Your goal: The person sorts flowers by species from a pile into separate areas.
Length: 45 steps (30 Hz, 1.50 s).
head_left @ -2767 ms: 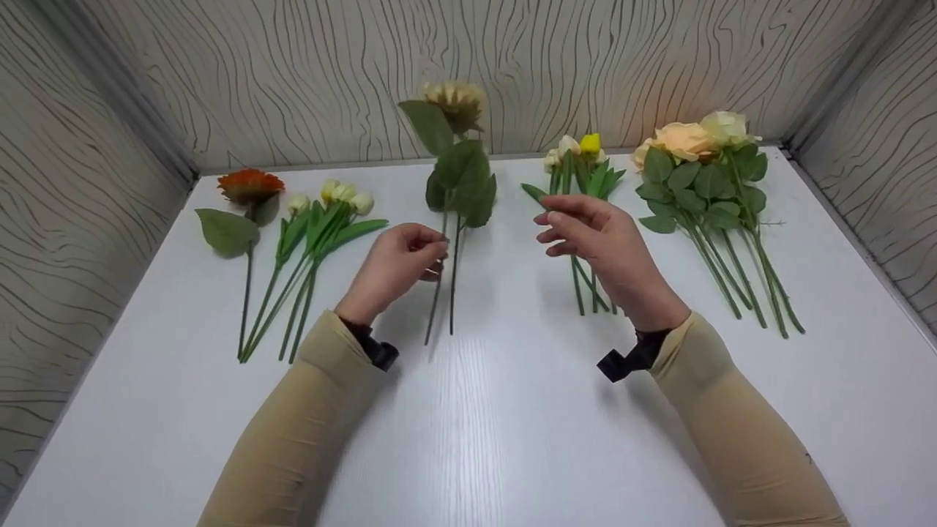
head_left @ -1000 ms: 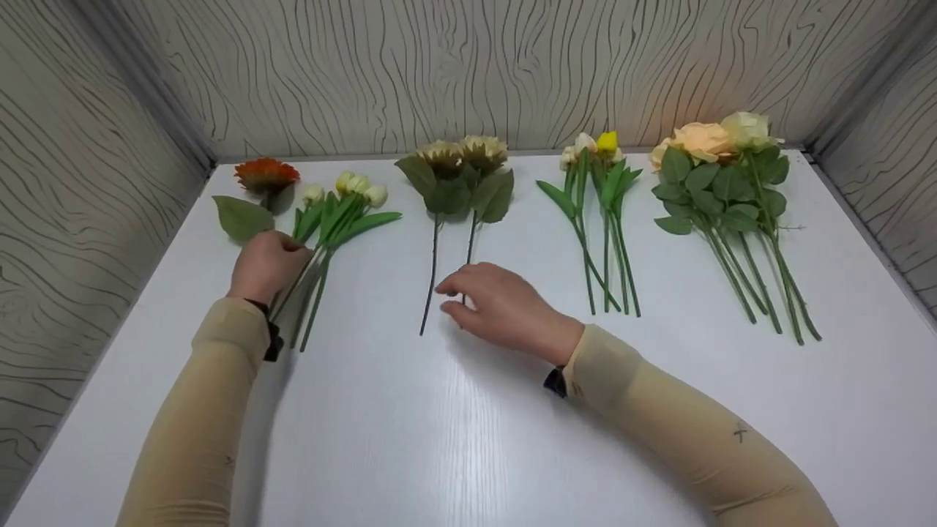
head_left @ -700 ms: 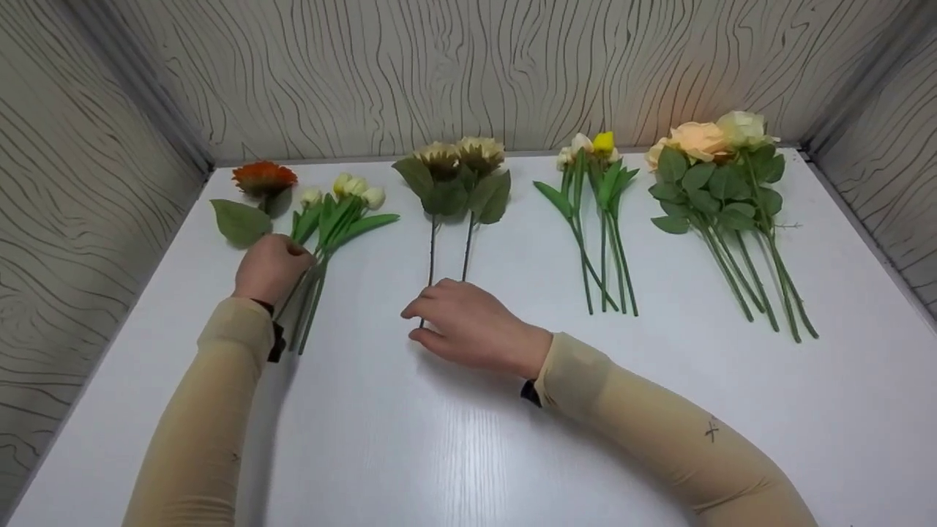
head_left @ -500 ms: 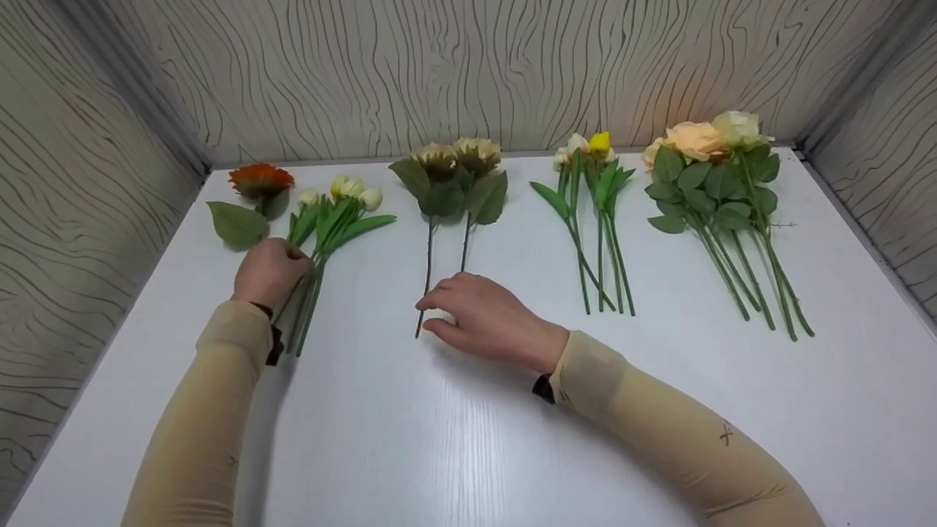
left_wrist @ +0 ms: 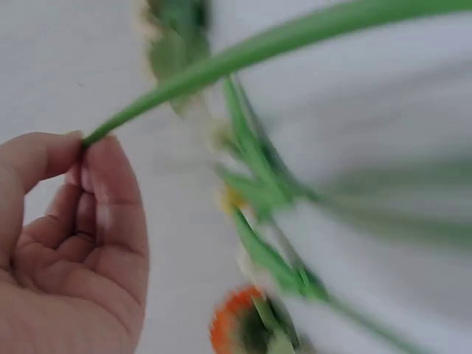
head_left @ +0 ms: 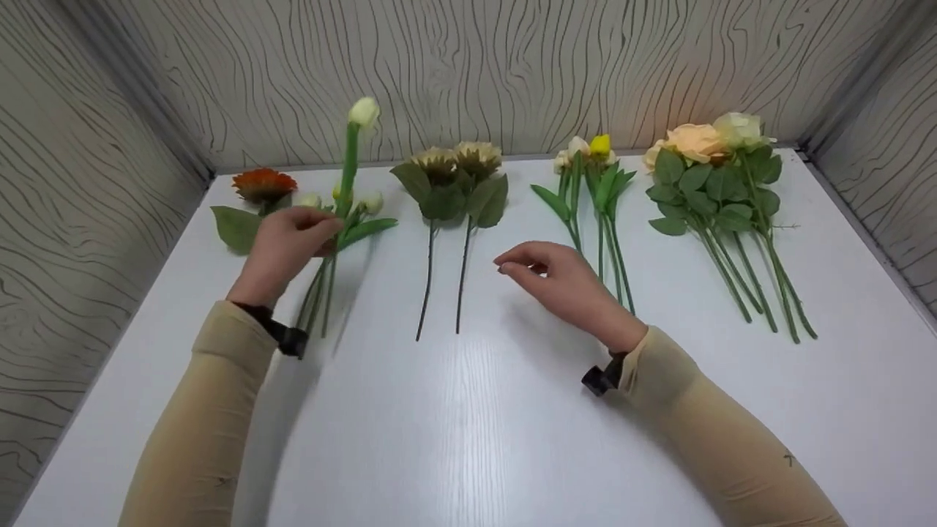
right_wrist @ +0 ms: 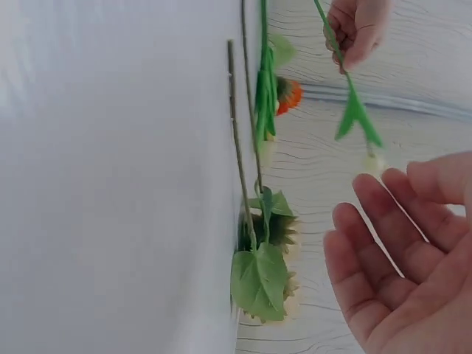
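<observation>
My left hand [head_left: 289, 245] pinches a white tulip [head_left: 364, 112] by its stem between thumb and fingers. The tulip stands nearly upright, raised above the other tulips [head_left: 372, 228] on the left of the table. In the left wrist view its green blade [left_wrist: 295, 48] runs blurred to the right from the fingertips. My right hand [head_left: 567, 282] hovers over the table, holding nothing, fingers loosely bent; the right wrist view shows its palm [right_wrist: 420, 287] with fingers spread. Between the hands lie two cream flowers [head_left: 477, 157] with dark stems. Tulips with one yellow bloom [head_left: 600, 146] lie beyond my right hand.
An orange flower [head_left: 263, 184] with a broad leaf lies at the far left. Peach and white roses [head_left: 695, 143] lie at the back right. A wood-grain panel [head_left: 468, 73] rises along the back edge of the white table [head_left: 439, 439].
My left hand put a cream flower down beside another, went to the left tulips and has now lifted one white tulip. My right hand drew back rightward from the cream flowers' stems.
</observation>
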Each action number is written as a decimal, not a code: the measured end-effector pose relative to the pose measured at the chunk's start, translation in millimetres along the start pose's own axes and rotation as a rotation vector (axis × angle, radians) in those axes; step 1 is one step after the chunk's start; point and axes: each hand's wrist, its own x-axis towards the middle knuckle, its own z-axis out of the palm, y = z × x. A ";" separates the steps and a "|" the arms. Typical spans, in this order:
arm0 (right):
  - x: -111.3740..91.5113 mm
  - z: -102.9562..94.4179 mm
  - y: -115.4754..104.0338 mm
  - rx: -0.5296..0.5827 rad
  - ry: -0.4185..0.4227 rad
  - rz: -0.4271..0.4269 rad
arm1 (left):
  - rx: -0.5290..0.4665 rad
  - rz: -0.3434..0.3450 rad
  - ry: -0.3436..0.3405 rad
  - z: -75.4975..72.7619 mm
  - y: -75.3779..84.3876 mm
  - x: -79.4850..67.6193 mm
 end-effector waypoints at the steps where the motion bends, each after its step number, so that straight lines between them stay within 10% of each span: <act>1: 0.0 -2.0 -0.6 0.044 0.012 0.011 | -0.067 0.030 0.001 10.9 7.6 -0.1; 7: 0.1 1.2 -8.4 0.251 -0.014 0.051 | -0.438 0.289 -0.017 87.5 46.5 -8.9; 14: -1.4 13.0 -13.9 0.323 -0.033 0.063 | -0.599 0.390 -0.057 144.8 69.4 -16.8; 34: -3.7 6.0 -7.7 0.336 0.003 0.062 | -0.601 0.368 -0.063 157.1 74.2 -14.0; 38: 0.2 -5.2 -3.3 0.343 0.035 0.062 | -0.411 0.402 -0.053 160.6 74.9 -14.4; 45: 7.8 -53.0 22.0 0.154 0.166 0.234 | 0.445 0.580 -0.040 175.9 71.1 -15.0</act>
